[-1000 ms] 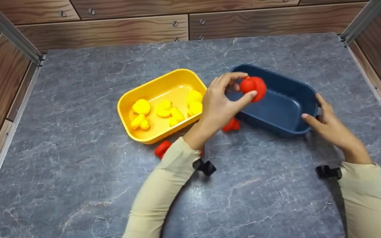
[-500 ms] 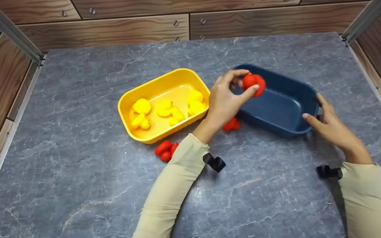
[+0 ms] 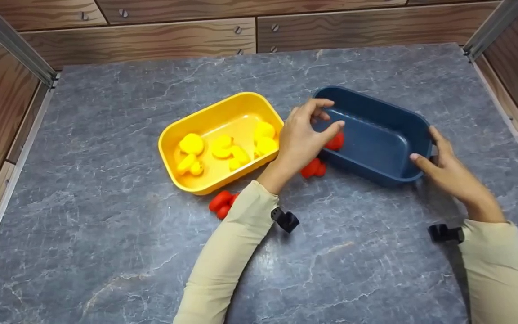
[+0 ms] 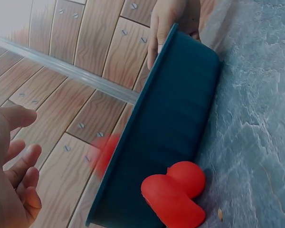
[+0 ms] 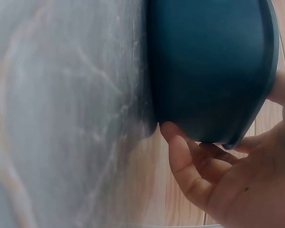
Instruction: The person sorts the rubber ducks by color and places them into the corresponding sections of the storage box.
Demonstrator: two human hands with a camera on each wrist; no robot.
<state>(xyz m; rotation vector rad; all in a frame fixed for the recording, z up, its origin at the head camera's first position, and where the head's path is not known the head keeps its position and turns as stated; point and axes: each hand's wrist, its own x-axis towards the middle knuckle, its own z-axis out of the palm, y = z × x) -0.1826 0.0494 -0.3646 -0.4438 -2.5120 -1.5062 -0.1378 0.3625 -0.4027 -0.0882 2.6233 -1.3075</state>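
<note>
My left hand (image 3: pixel 303 135) is over the left end of a dark blue bin (image 3: pixel 378 146), thumb and fingers spread apart with nothing between them. Just below its thumb, a red rounded toy (image 3: pixel 335 141) shows inside the bin; in the left wrist view this toy (image 4: pixel 104 153) is a red blur at the rim. My right hand (image 3: pixel 450 168) grips the bin's right end, thumb over the rim and fingers outside. In the right wrist view the right hand's fingers (image 5: pixel 183 164) curl at the bin's end. Another red toy (image 3: pixel 313 168) lies against the bin's near side.
A yellow bin (image 3: pixel 205 186) holding several yellow rubber ducks (image 3: pixel 191 144) stands to the left of the blue one. More red toys (image 3: pixel 221 203) lie before it, partly hidden by the left sleeve. Wood-patterned walls (image 3: pixel 151 42) border the grey marbled table (image 3: pixel 106 225).
My left hand has let go of the red toy it was pinching, and the toy has dropped down into the blue bin. The right hand keeps its hold on the bin's end.
</note>
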